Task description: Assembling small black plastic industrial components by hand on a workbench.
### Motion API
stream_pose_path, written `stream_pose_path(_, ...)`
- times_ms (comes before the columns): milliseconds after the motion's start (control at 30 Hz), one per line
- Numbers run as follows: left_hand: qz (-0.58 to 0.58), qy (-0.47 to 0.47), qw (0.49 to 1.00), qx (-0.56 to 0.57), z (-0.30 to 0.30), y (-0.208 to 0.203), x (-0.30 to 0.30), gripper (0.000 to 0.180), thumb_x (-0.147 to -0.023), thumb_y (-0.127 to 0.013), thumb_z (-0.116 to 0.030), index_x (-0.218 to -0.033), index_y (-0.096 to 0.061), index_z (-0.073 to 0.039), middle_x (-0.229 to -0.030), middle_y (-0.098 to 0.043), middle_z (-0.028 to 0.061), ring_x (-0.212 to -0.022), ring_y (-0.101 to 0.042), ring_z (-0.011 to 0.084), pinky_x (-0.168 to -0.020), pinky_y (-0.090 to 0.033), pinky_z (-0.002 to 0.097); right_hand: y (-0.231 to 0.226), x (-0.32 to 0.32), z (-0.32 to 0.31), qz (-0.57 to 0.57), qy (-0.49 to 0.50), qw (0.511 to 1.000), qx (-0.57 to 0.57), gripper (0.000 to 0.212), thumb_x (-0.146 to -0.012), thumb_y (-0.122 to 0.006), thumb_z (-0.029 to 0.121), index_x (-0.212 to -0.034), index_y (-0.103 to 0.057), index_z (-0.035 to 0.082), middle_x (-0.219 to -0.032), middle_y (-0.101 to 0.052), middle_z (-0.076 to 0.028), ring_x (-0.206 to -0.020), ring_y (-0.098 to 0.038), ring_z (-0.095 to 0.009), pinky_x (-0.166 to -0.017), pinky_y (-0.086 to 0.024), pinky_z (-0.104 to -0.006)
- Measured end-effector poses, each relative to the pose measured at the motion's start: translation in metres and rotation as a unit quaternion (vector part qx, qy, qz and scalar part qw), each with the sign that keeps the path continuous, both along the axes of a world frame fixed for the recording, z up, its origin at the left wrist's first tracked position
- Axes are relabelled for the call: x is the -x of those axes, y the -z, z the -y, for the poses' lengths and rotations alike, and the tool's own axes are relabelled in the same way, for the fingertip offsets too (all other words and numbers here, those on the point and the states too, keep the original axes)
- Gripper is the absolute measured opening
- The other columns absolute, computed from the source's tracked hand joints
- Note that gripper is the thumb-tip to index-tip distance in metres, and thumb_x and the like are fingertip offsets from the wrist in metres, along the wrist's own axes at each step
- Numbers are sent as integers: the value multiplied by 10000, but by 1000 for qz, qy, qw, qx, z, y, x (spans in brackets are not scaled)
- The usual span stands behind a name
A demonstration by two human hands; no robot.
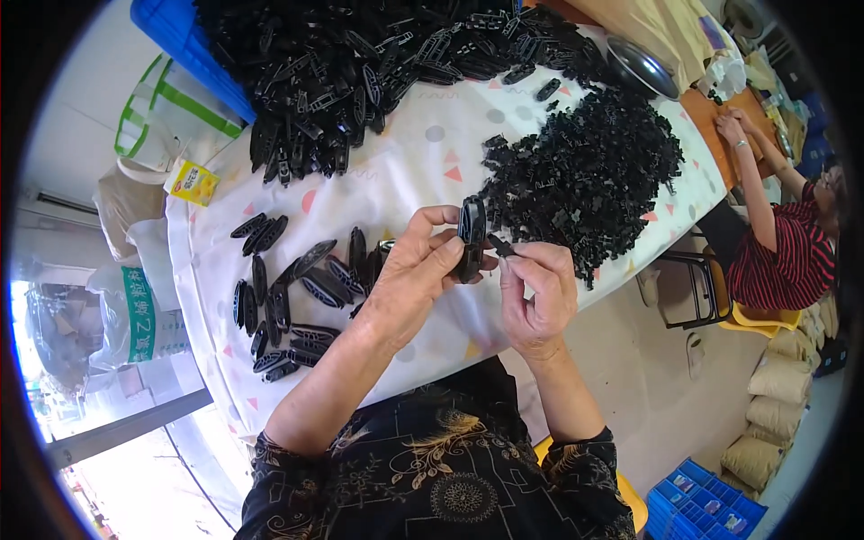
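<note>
My left hand (421,261) grips a long black plastic housing (471,236), held upright above the table with its hollow side showing. Close beside it, my right hand (540,292) pinches a small black plastic clip (499,245) between thumb and fingers. The clip is very near the housing; whether they touch I cannot tell. Beyond my right hand spreads a heap of small black clips (585,171). To the left of my left hand lie several loose black housings (326,286). A large pile of similar housings (333,81) covers the far side of the table.
The table wears a white patterned cloth (432,135). A blue crate (193,49) and a yellow packet (191,183) stand at the left, a round metal lid (641,67) at the far right. Another person (783,234) sits at the right. Blue baskets (706,499) are on the floor.
</note>
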State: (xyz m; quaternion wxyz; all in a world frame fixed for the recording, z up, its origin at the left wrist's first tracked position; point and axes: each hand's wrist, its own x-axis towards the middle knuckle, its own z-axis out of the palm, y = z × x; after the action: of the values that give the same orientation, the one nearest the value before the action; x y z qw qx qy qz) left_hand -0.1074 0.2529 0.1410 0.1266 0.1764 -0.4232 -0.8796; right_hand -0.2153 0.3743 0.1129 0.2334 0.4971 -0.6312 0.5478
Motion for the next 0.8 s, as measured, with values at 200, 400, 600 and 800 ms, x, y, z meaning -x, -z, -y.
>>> stream_pose_path(200, -2, -19, 1000, 16, -28, -7, -13, 238, -992, -454, -145, -1223, -427, -92, -1115, -591, 68, -1000, -598, 165, -831, -490, 323, -6, -19, -18, 25, 2, 1000, 19, 309, -657, -703, -129, -899, -586, 23, -839, -590, -112, -698, -576, -250, -579, -469, -314)
stream_pose_path(400, 9, 52, 999, -9, -41, -10, -18, 299, -996, -428, -167, -1268, -415, -43, -1079, -612, 117, -886, -635, 191, -746, -503, 299, -16, -24, -38, 164, -25, 986, 2, 197, -802, -609, -120, -942, -594, 17, -899, -608, -124, -790, -581, -220, -663, -468, -281)
stream_pose_path(600, 12, 104, 993, -61, -48, -1, -24, 311, -996, -423, -174, -1256, -450, -4, -1036, -626, 139, -822, -653, 214, -633, -504, 273, -21, -4, -56, 103, -109, 987, -51, 161, -794, -616, -70, -901, -644, 46, -897, -642, -80, -824, -583, -231, -718, -468, -316)
stream_pose_path(800, 21, 148, 986, -78, -56, 3, -24, 317, -1001, -420, -188, -1245, -471, 7, -1069, -617, 139, -858, -663, 228, -646, -526, 268, -19, 0, -68, 76, -161, 980, -88, 194, -708, -668, -36, -874, -669, 65, -901, -656, -47, -834, -570, -243, -738, -465, -335)
